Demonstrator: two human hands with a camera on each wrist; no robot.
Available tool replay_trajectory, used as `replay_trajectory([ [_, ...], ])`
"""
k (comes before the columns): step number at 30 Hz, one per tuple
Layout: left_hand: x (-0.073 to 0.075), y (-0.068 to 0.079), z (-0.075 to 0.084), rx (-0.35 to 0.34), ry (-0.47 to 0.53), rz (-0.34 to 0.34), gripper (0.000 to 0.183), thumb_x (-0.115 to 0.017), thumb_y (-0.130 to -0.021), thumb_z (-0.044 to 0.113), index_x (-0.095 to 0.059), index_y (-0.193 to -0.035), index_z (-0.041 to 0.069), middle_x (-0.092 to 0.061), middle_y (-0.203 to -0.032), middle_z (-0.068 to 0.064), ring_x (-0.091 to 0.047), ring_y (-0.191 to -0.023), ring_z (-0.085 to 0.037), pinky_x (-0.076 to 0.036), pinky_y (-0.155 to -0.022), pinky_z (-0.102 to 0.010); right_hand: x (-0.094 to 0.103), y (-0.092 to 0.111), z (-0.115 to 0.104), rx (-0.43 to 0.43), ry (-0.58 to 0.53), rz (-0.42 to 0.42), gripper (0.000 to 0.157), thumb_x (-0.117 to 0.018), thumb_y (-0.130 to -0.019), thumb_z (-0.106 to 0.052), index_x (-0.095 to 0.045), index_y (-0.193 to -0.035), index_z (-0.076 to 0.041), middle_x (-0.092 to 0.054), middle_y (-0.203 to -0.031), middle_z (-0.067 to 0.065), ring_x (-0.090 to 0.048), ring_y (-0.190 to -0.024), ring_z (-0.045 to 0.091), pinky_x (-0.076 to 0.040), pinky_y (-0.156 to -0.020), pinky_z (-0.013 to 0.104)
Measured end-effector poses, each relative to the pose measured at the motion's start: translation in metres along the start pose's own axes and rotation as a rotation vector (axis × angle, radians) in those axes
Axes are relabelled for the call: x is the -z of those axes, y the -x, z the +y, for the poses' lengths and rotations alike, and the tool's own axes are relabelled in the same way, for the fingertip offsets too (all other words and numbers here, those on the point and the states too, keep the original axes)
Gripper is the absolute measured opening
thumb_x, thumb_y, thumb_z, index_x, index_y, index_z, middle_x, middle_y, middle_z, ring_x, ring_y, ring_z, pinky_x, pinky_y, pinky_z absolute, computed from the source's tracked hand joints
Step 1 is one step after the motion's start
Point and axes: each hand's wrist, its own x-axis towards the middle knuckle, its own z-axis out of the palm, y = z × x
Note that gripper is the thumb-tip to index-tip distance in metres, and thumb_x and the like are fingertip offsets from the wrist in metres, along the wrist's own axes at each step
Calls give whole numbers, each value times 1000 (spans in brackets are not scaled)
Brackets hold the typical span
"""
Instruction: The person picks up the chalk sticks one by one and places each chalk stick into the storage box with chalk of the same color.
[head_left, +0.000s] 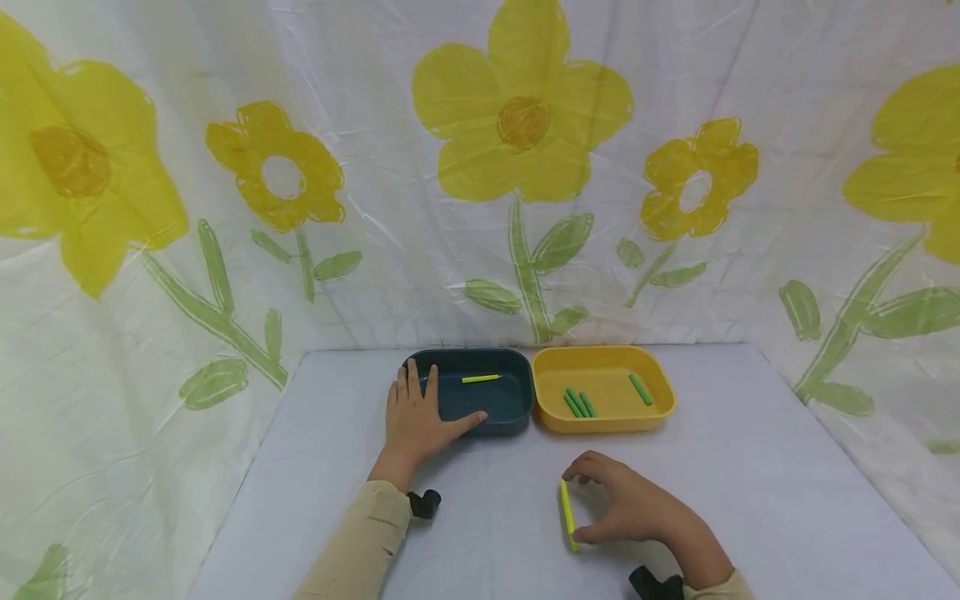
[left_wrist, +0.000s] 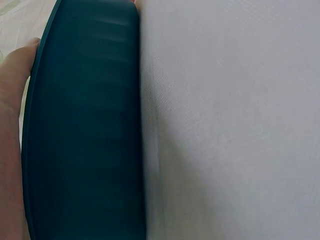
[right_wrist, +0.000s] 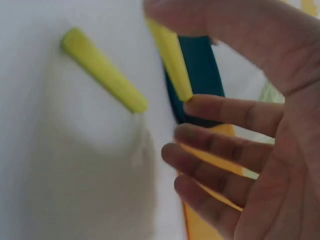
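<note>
One yellow stick (right_wrist: 170,61), probably light and stiff, suits this end-to-end pinch by the right hand (head_left: 632,502), the left hand (head_left: 422,423) spread.

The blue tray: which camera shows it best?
The head view, as the blue tray appears nearly whole, inside included. Left wrist: one outer side, close up. Right wrist: only part, behind a yellow stick.

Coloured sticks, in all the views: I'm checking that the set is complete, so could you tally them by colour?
Yellow sticks: 3 (one in the dark blue tray, one pinched in the right hand, one on the table)
Green sticks: 4 (all in the yellow tray)
Total: 7
</note>
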Motion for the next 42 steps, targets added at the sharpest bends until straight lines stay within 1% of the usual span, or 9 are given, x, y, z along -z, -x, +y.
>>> replay_trajectory([
  [5,0,0,0,-6,3,13,129,-39,-63,99,-18,-158,15,-2,-164,-21,-3,-152,-40,-9,-122,-56,2,-6,-6,97,-61,96,67,-83,-68,-57,-58,-123,-30,-58,-123,-8,-60,-110,18,-52,-91,44],
  [9,-1,-1,0,-6,-8,12,130,-38,-62,100,-18,-158,16,-2,-164,-21,-4,-152,-40,-10,-122,-57,3,-15,-10,149,-82,165,69,-84,-68,-56,-57,-127,-31,-57,-124,-14,-60,-110,17,-53,-92,43],
  [11,-2,-1,-1,-3,-16,11,130,-37,-61,101,-17,-159,16,-2,-165,-20,-4,-152,-40,-10,-122,-56,4,-21,-12,169,-88,198,70,-84,-69,-55,-56,-129,-33,-56,-124,-17,-59,-111,12,-53,-93,42],
  [15,-4,-1,-1,1,-13,15,132,-37,-60,101,-17,-159,17,-1,-165,-20,-4,-152,-40,-9,-122,-56,7,-32,-14,192,-83,273,68,-84,-70,-53,-57,-129,-33,-54,-126,-18,-55,-111,4,-54,-93,40],
  [20,-6,0,1,1,-19,11,138,-35,-53,105,-18,-159,17,-1,-165,-20,-3,-152,-40,-9,-122,-57,13,-41,-13,212,-82,380,69,-85,-69,-54,-59,-127,-27,-55,-127,-11,-57,-111,11,-54,-91,43],
  [23,-5,0,1,3,-21,17,139,-35,-52,105,-19,-158,17,-2,-165,-20,-4,-152,-40,-10,-122,-56,16,-46,-13,221,-85,428,71,-85,-68,-53,-60,-128,-24,-56,-125,-10,-57,-109,14,-55,-90,45],
  [30,-3,1,2,11,-23,34,138,-37,-53,104,-21,-158,17,-4,-165,-20,-7,-152,-41,-11,-122,-56,19,-59,-14,185,-77,447,70,-84,-69,-56,-60,-128,-26,-55,-126,-14,-57,-110,16,-54,-91,44],
  [36,-3,0,1,5,-17,33,137,-39,-54,103,-22,-158,16,-4,-164,-21,-6,-152,-41,-10,-122,-57,21,-71,-13,204,-114,458,69,-85,-71,-50,-60,-129,-22,-56,-127,-9,-58,-112,22,-54,-90,46],
  [42,-4,0,1,4,-27,28,137,-38,-54,104,-21,-158,16,-3,-164,-21,-7,-152,-41,-11,-122,-57,23,-80,-13,164,-96,462,70,-85,-71,-50,-60,-130,-22,-57,-126,-7,-59,-112,21,-54,-92,43],
])
